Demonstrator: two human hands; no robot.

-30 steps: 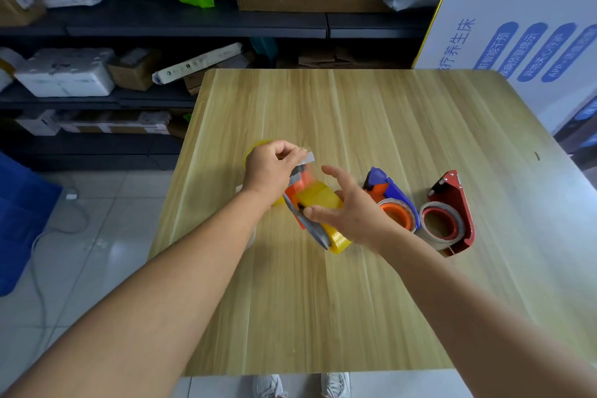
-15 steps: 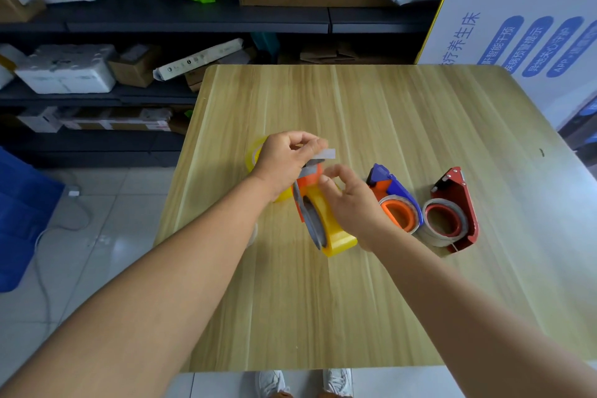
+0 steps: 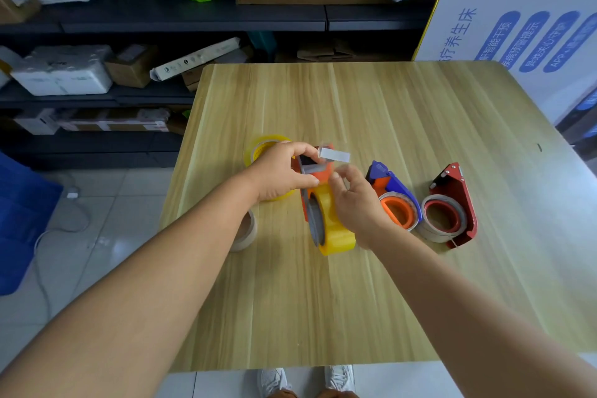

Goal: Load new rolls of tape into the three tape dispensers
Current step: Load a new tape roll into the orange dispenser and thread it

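The left hand (image 3: 284,171) is closed around the head of an orange dispenser (image 3: 315,178), thumb and fingers pinching near its cutter end, where a short grey-white tab of tape (image 3: 334,154) sticks out. The right hand (image 3: 355,203) rests against the yellow tape roll (image 3: 336,229) seated in that dispenser, fingers curled loosely with the fingertips (image 3: 336,176) near the loose end; whether they actually pinch the film cannot be told. The two hands are close together, both working on this one unit, which stands on edge near the middle of the bench (image 3: 355,100), toward the left edge.

The step in hand looks like threading: the roll is on the hub and the free end is being led through the mouth toward the blade. The next move probably calls for holding the dispenser steady with the left hand while the right draws the tape flat across the roller and over the cutter, without letting it twist or stick to itself.

Just right of the right hand lies a blue dispenser (image 3: 394,184) with an orange-cored roll, and beyond it a red dispenser (image 3: 458,191), both apparently loaded. Behind the left hand sits a spare yellow roll (image 3: 263,145); under the left forearm, near the left edge, a pale roll (image 3: 247,233).
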